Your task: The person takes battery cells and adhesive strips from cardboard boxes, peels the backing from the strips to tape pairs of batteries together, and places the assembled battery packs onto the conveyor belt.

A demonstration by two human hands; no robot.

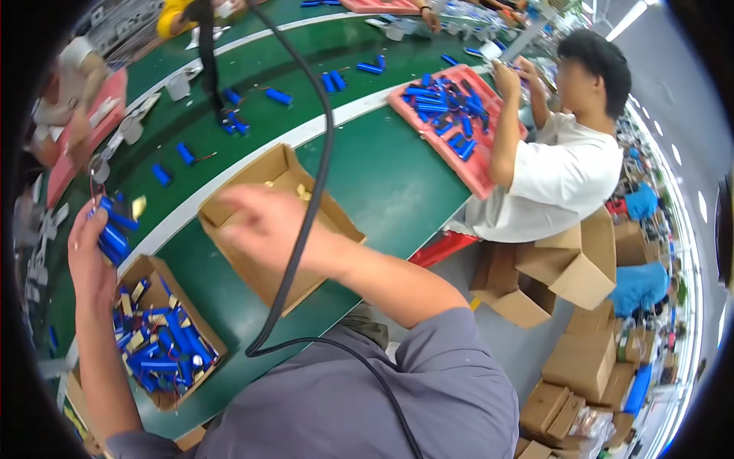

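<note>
My left hand (pixel 92 249) is closed around several blue cylindrical battery packs (pixel 116 243), with a thin wire sticking up above the fingers. Just beyond that hand a small pale yellow piece (pixel 139 206) shows next to the packs. Below it stands a cardboard box (pixel 208 336) full of blue battery packs with wires and pale yellow pieces. My right hand (pixel 267 226), blurred by motion, hovers over a shallow cardboard tray (pixel 287 294) with a few yellow pieces inside. Its fingers look apart, and nothing shows between them.
A black cable (pixel 327 145) hangs in front of the tray and across my body. Loose battery packs (pixel 278 96) lie on the green conveyor belt (pixel 252 145). At right, a co-worker (pixel 566 168) works by a pink tray (pixel 478 180) of packs. Cardboard boxes (pixel 581 348) stand on the floor.
</note>
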